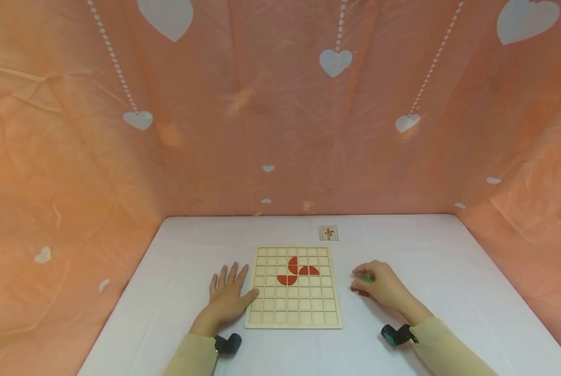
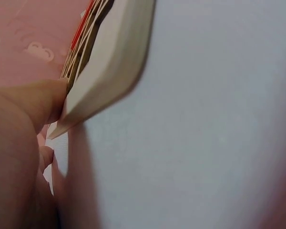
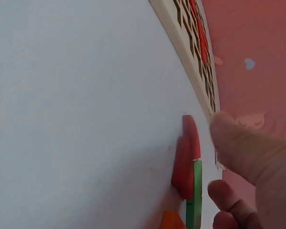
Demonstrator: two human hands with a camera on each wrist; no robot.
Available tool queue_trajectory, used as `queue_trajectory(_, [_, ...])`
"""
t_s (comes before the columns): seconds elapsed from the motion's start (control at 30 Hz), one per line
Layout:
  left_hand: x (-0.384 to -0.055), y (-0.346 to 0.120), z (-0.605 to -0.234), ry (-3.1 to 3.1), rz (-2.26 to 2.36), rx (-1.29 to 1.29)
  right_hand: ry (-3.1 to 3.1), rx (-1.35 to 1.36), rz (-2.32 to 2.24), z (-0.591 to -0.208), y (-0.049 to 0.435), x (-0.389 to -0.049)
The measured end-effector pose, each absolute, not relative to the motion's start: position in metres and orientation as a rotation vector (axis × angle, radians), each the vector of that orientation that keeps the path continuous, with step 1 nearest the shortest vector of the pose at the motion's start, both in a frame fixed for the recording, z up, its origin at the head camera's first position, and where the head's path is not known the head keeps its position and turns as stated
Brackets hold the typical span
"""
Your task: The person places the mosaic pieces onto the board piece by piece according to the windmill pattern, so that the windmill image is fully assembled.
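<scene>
A pale wooden grid board [image 1: 295,319] lies on the white table, with several red quarter-circle pieces [image 1: 287,280] set in its upper middle squares. My left hand [image 1: 227,300] rests flat to the left of it, fingers spread. Its thumb touches the board's edge, also seen in the left wrist view. Right of the board, my right hand [image 1: 384,286] hovers over a small group of red pieces [image 3: 183,167] and green pieces [image 3: 197,186]. In the right wrist view the thumb and fingers are bent and apart, with nothing seen between them. The hand partly hides the group in the head view.
Behind the board lies a small card [image 1: 329,233] printed with a grid and a red and green pattern. An orange piece [image 3: 171,221] shows at the bottom of the right wrist view. Orange cloth with hearts [image 1: 280,130] surrounds the table's back and sides.
</scene>
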State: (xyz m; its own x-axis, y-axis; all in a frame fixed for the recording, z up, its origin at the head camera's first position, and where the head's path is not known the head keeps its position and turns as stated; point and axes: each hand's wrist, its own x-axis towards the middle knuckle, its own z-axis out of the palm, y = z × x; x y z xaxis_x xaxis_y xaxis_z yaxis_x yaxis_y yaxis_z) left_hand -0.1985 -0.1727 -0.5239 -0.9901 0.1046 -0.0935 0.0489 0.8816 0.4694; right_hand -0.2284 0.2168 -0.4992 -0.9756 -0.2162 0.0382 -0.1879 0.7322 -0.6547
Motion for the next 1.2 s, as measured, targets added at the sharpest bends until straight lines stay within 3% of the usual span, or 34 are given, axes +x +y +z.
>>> queue_trajectory(0.47, [-0.199,-0.170,-0.523,2.941,0.766,0.132,2.948,-0.379,-0.987,-0.504,0.221,-0.223])
queue_trajectory(1.2, [-0.200,-0.172,-0.524,2.932,0.704,0.133,2.595,-0.051,-1.157,-0.495,0.208,-0.243])
